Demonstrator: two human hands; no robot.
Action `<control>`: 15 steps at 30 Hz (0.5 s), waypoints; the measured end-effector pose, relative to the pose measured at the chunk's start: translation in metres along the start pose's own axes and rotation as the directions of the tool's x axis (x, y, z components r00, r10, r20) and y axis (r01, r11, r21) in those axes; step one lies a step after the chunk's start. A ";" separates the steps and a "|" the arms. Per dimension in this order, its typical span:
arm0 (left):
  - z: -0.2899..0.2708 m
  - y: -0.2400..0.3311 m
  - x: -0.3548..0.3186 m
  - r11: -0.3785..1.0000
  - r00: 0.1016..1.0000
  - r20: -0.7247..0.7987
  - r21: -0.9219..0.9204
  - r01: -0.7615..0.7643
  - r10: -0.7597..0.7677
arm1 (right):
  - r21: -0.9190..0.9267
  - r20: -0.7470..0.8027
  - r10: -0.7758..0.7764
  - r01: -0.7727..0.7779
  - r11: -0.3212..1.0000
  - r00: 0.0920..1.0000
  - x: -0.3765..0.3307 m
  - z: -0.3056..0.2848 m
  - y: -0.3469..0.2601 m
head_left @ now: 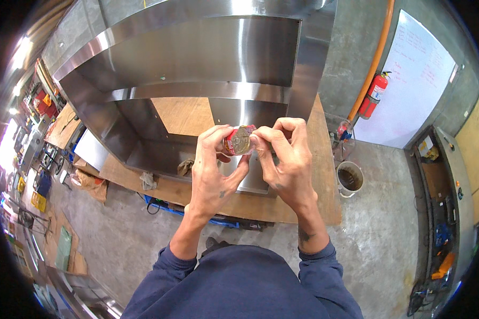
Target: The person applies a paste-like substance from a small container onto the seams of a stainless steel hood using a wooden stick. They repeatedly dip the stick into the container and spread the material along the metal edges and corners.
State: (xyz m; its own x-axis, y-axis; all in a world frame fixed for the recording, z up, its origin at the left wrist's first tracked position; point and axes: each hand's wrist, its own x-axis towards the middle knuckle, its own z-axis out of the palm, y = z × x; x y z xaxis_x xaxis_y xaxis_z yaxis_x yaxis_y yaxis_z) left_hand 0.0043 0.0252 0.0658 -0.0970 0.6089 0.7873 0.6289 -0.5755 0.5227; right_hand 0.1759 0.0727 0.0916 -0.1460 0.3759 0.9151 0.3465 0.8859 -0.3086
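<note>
If grip is loosened, the red round item (239, 141), pinched mid-frame by left hand (212, 167) and right hand (291, 159), could be dropped.

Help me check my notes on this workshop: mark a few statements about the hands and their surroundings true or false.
1. The left hand holds a small round container with red on its side. True.
2. The right hand hangs well away from the container. False: its fingers are at the container's edge.
3. A large shiny metal unit stands on the wooden table. True.
4. The red fire extinguisher is on the wooden table. False: it is by the wall, beside the whiteboard.
5. Both sleeves are dark blue. True.
</note>
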 end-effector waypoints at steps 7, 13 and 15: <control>0.004 0.000 -0.003 0.992 0.993 -0.018 -0.054 0.115 -0.116 | 0.045 -0.045 0.050 -0.048 0.998 0.998 0.000 -0.005 -0.002; 0.001 0.003 -0.011 0.966 0.969 0.019 -0.081 0.245 -0.244 | 0.144 -0.499 -0.091 0.186 0.972 0.862 0.045 0.008 0.032; 0.000 -0.001 -0.015 0.971 0.973 0.022 -0.058 0.232 -0.231 | 0.084 -0.641 -0.166 0.284 0.955 0.749 0.078 0.016 0.044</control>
State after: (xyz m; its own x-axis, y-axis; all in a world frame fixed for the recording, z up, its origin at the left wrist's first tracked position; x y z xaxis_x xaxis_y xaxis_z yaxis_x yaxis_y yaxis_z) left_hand 0.0049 0.0169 0.0532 -0.2230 0.7371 0.6380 0.5435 -0.4493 0.7090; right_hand 0.1644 0.1456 0.1453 0.4274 -0.0401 0.9032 0.2112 0.9758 -0.0566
